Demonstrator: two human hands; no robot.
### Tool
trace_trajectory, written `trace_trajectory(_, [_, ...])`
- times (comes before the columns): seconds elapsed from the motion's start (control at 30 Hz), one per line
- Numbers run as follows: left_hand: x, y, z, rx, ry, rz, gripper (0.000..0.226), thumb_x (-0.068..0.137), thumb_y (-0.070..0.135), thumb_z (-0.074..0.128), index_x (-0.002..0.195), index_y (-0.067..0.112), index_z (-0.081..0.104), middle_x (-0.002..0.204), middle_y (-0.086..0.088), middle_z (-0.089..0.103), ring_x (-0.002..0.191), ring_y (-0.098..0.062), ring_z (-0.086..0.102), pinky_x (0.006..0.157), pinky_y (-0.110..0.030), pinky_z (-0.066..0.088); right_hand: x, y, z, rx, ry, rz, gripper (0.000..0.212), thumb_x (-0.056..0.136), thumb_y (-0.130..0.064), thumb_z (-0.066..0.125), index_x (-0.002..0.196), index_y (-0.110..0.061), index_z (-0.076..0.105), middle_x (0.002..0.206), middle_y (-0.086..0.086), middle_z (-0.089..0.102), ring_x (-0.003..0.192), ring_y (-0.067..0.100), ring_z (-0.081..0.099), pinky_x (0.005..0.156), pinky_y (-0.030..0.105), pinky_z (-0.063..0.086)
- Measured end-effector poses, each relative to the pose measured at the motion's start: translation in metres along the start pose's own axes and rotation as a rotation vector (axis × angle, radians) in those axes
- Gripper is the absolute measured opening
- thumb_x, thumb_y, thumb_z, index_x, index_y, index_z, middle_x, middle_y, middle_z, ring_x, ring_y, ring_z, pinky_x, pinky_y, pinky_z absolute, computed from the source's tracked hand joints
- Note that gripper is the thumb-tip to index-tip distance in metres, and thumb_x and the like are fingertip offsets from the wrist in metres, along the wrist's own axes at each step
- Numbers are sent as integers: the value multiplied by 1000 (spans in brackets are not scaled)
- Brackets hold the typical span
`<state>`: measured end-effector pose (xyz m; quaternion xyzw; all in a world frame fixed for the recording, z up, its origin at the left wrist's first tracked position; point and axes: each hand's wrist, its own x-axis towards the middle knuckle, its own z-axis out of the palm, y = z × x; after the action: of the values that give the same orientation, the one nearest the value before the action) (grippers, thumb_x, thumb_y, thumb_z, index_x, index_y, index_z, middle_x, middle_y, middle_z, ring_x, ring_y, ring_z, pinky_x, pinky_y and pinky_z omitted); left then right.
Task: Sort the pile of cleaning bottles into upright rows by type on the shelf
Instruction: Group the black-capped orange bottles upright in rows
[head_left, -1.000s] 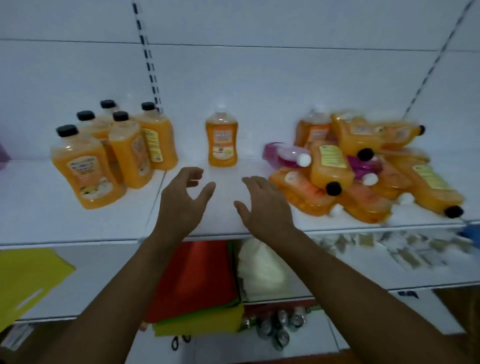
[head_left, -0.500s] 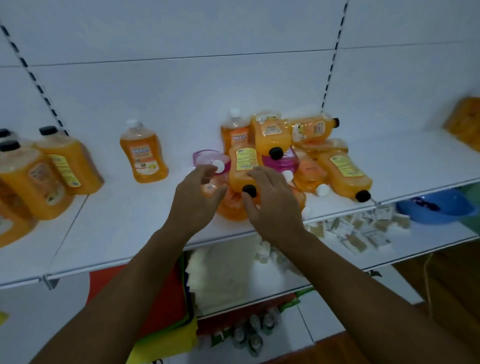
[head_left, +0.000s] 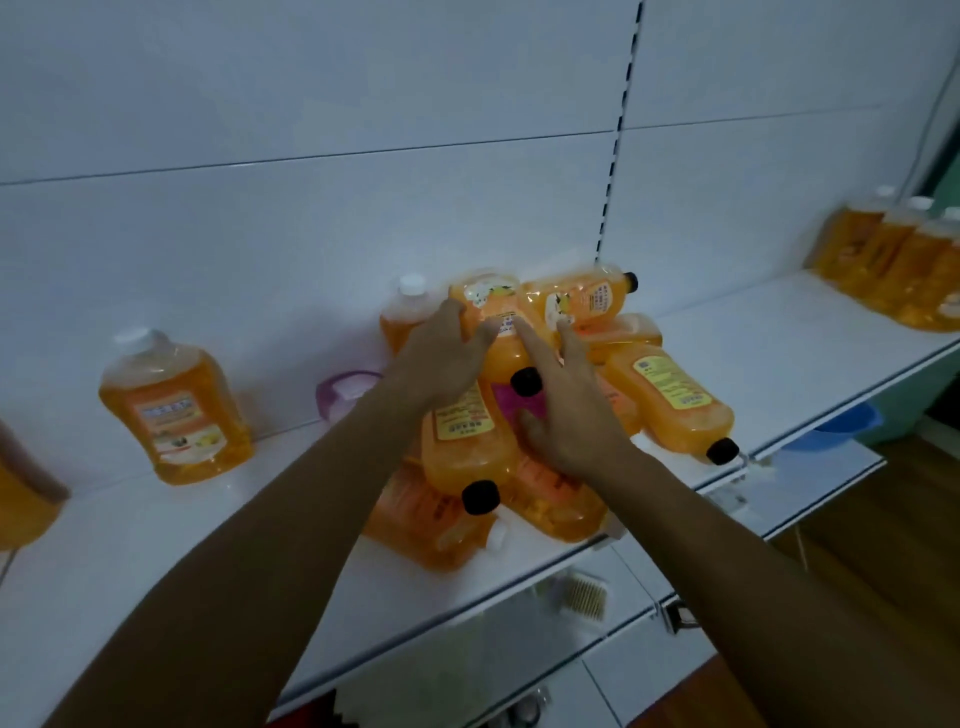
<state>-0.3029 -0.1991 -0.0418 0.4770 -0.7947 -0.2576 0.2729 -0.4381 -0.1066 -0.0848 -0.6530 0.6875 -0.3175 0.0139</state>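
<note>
A pile of orange bottles lies on the white shelf (head_left: 156, 545), mixing black caps and white caps. On top rests a black-capped orange bottle (head_left: 493, 343), cap toward me. My left hand (head_left: 441, 358) lies against its left side and my right hand (head_left: 566, 410) against its right, fingers spread and touching it, not closed around it. Under my right hand shows a pink bottle (head_left: 511, 402). Another pink bottle (head_left: 348, 389) lies left of the pile. A white-capped orange bottle (head_left: 171, 410) stands upright further left. One more white-capped bottle (head_left: 408, 312) stands behind the pile.
Several white-capped orange bottles (head_left: 898, 265) stand in a group at the shelf's far right. Part of another orange bottle (head_left: 21, 499) shows at the left edge. On the lower shelf sit a blue basin (head_left: 836, 428) and a brush (head_left: 584, 595).
My view has swung right and closer to the pile. Both hands moved from the shelf's front edge up onto the top black-capped bottle.
</note>
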Motion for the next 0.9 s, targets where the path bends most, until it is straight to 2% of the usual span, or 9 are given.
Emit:
trace_trajectory(0.07, [7, 2, 6, -3, -2, -14, 56, 96, 57, 41, 135, 17, 41, 113, 4, 51, 102, -17, 53, 81, -31, 41, 6, 0, 2, -6, 1, -29, 83, 91, -18, 61, 152, -39, 9, 162, 11, -3, 145, 38, 17, 106, 48, 40])
trace_trajectory(0.2, [13, 1, 11, -59, 40, -14, 45, 96, 49, 48, 128, 16, 45, 110, 4, 55, 102, -19, 57, 81, -33, 46, 11, -1, 2, 26, 15, -44, 77, 93, -11, 59, 153, -34, 18, 162, 10, 2, 143, 35, 25, 106, 39, 40])
trace_trajectory(0.3, [11, 3, 10, -106, 86, 24, 51, 95, 43, 53, 138, 16, 45, 130, -4, 56, 116, -22, 55, 96, -39, 48, 11, -1, -1, 81, 35, -27, 71, 93, -10, 57, 152, -32, 23, 162, 9, 6, 142, 33, 27, 106, 36, 38])
trace_trajectory(0.37, [7, 6, 9, -158, 112, 53, 50, 97, 37, 52, 142, 16, 44, 136, -5, 54, 118, -22, 55, 98, -40, 49, 11, 0, -4, 128, 77, -35, 66, 94, -11, 57, 150, -31, 28, 161, 11, 11, 142, 33, 28, 106, 34, 36])
trace_trajectory(0.47, [-1, 12, 5, -282, 136, 71, 41, 101, 22, 42, 141, 20, 49, 123, -4, 63, 99, -24, 66, 86, -44, 57, 12, 2, -12, 169, 146, -87, 61, 93, -14, 61, 147, -30, 35, 159, 11, 17, 141, 30, 29, 102, 25, 32])
trace_trajectory(0.57, [-11, 16, -5, -312, 186, 115, 51, 90, 6, 42, 137, 24, 53, 107, -4, 70, 85, -26, 71, 78, -47, 58, 12, -1, -23, 226, 211, -119, 57, 93, -19, 63, 144, -28, 39, 154, 11, 29, 139, 26, 32, 104, 26, 33])
trace_trajectory(0.67, [-31, 19, -12, -151, 313, 188, 58, 84, 9, 62, 136, 32, 52, 113, -4, 70, 99, -18, 68, 88, -39, 55, 5, -10, -32, 354, 306, -216, 52, 92, -30, 60, 141, -22, 44, 138, 13, 46, 126, 24, 46, 100, 34, 45])
trace_trajectory(0.8, [-78, 18, -19, 73, 525, 219, 63, 82, 25, 73, 140, 25, 47, 110, -8, 60, 100, -17, 56, 85, -20, 41, -15, -36, -42, 589, 274, -265, 47, 94, -30, 60, 138, -18, 49, 128, 5, 56, 115, 10, 54, 95, 20, 48])
trace_trajectory(0.9, [-119, -1, -37, 280, 679, 150, 65, 78, 26, 77, 138, 19, 51, 108, -13, 53, 100, -23, 49, 87, -29, 44, -30, -61, -44, 720, 159, -275, 41, 95, -33, 58, 134, -21, 52, 124, -2, 60, 114, 9, 57, 93, 26, 52])
